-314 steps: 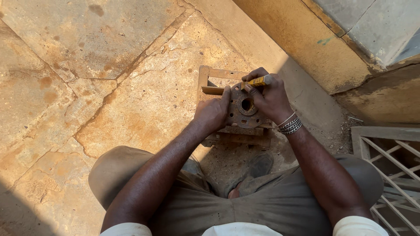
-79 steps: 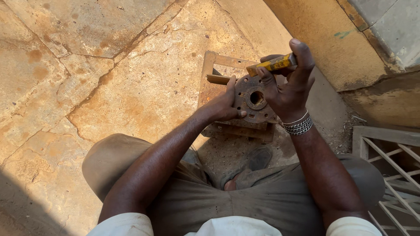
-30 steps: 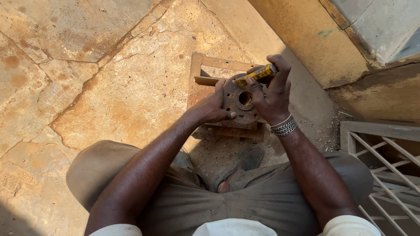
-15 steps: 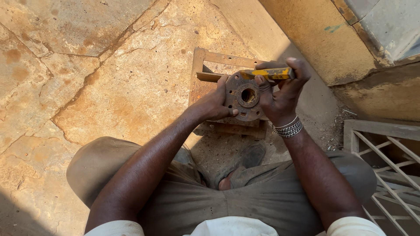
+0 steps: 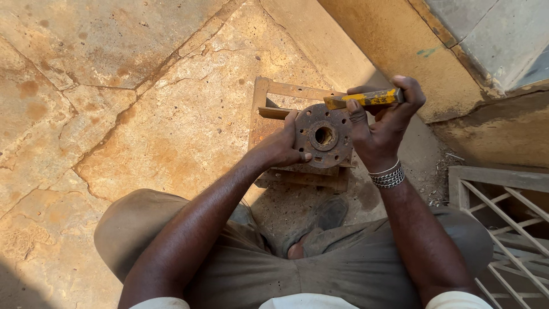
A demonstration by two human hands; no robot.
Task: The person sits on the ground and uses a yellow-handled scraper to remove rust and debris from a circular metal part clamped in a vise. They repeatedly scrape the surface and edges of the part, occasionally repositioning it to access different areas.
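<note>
A rusty round flange, a disc with a centre hole and a ring of smaller holes, stands tilted on edge over a small rusty metal frame that lies on the cracked stone floor. The left hand is closed on the disc's left rim, thumb on its near edge. The right hand sits just right of the disc, closed around a yellow-handled tool. The tool's long axis runs left to right across the disc's far edge, with its left tip just above the rim; I cannot tell if it touches. A white metal grille lies near right, well apart.
</note>
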